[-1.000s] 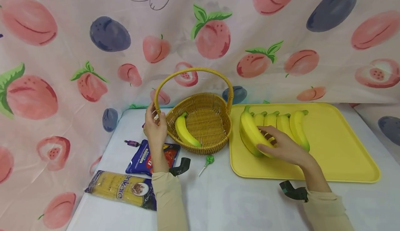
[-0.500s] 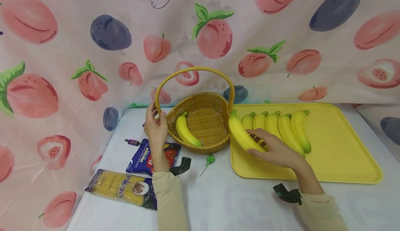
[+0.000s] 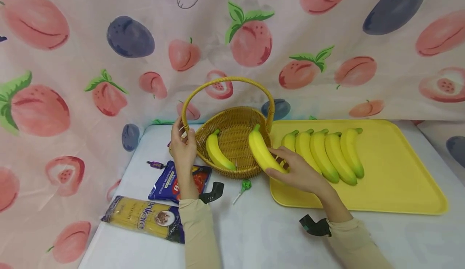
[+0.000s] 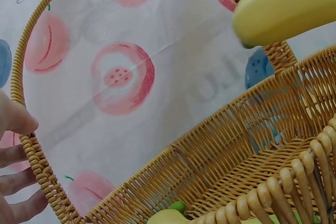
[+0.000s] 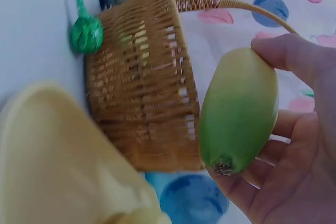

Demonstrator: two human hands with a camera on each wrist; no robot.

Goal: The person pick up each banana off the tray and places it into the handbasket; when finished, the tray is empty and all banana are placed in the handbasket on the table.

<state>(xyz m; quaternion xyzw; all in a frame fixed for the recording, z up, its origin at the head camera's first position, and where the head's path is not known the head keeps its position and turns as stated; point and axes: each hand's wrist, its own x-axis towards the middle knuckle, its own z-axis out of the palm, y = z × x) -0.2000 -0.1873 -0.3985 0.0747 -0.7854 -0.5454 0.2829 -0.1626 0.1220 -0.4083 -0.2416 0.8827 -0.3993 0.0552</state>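
Note:
My right hand (image 3: 298,170) holds a banana (image 3: 262,150) between thumb and fingers, over the right rim of the wicker basket (image 3: 237,175). In the right wrist view, the greenish end of this banana (image 5: 239,111) points at the camera. The left hand (image 3: 184,150) grips the basket's arched handle (image 3: 232,78) low on its left side, as the thumb (image 4: 21,119) on the wicker shows in the left wrist view. Inside the basket lies another banana (image 3: 219,152), by the left wall. Several more bananas (image 3: 319,156) rest side by side on the yellow tray (image 3: 396,172).
Left of the basket lie a blue packet (image 3: 165,186), a pasta bag (image 3: 145,218) and a small purple-wrapped sweet (image 3: 156,164). A green lollipop (image 3: 246,185) sits just in front of the basket. Behind everything hangs a fruit-print cloth (image 3: 232,26).
My right hand has carried the banana leftward, from the tray's left side to above the basket. The left hand has stayed at the handle.

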